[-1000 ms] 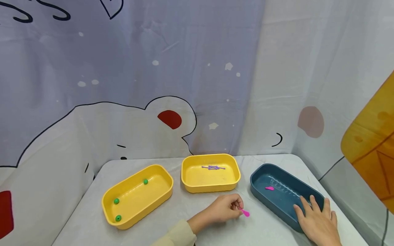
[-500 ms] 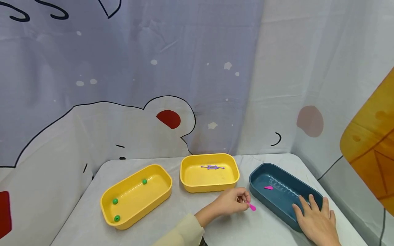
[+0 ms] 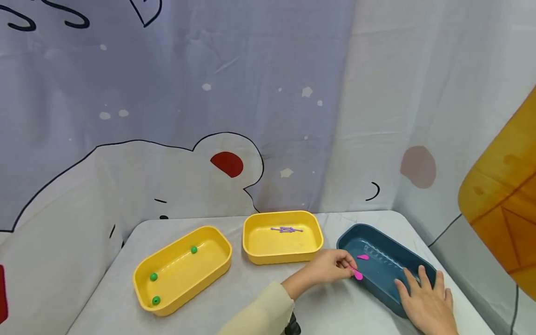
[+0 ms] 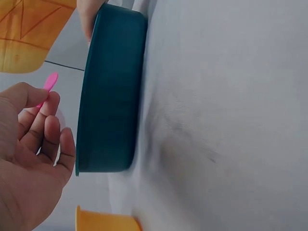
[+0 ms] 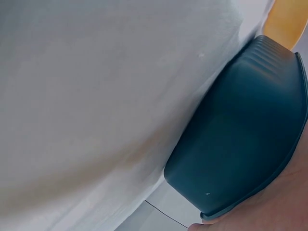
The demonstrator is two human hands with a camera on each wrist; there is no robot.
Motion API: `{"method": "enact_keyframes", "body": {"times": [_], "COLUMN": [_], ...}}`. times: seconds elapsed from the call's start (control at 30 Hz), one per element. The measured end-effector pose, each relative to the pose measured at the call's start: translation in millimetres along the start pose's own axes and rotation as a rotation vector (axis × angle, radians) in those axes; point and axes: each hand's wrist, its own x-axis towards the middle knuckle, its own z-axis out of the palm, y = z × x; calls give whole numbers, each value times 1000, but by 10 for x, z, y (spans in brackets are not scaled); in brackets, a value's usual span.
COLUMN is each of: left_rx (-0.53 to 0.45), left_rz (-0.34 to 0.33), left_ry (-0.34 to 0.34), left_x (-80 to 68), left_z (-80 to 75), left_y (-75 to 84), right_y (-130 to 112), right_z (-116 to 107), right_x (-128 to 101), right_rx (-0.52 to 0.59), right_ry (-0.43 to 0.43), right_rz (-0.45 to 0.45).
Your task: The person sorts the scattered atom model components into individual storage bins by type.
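Observation:
My left hand [image 3: 328, 267] pinches a small pink spoon-shaped piece [image 4: 51, 82] between thumb and index finger, its wide end pointing outward. In the head view the piece overlaps the near left rim of a dark blue plastic tub [image 3: 387, 253]. Inside that tub lies a similar pink piece [image 3: 363, 257], near its far left end. My right hand [image 3: 429, 304] rests over the tub's near right end, fingers spread and straight across the rim. From the right wrist, mostly the tub's outer wall [image 5: 240, 125] shows; the fingers are hidden there.
A yellow tub [image 3: 282, 256] at the back middle holds several thin purple sticks [image 3: 286, 229]. Another yellow tub [image 3: 180, 279], set at an angle on the left, holds 3 green beads [image 3: 194, 250]. A white cloth [image 3: 251, 288] covers the table, and printed curtains [image 3: 268, 93] stand behind.
My left hand has moved right and slightly away from me, carrying the pink piece from over the cloth to the blue tub's rim. My right hand stays on the tub.

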Motion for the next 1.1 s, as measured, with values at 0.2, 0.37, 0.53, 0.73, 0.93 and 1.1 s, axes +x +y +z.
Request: {"method": "enact_keyframes", "body": {"times": [0.2, 0.37, 0.53, 0.73, 0.93, 1.1], "left_rx": [95, 105, 124, 181, 166, 158], "left_rz": [-41, -61, -60, -70, -120, -142], "left_ry": [7, 4, 10, 28, 67, 85], "left_x": [173, 335, 486, 649, 789, 867], "left_z": [44, 73, 118, 194, 275, 340], "left_y": [77, 149, 230, 322, 324, 309], "right_y": [9, 17, -2, 6, 23, 21], "right_z": [13, 23, 15, 6, 15, 10], "right_x": [2, -6, 0, -1, 10, 9], "right_rx": [-3, -13, -14, -14, -22, -21], "right_ry": [-12, -9, 0, 11, 21, 12], "right_rz": [16, 19, 13, -9, -17, -16]}}
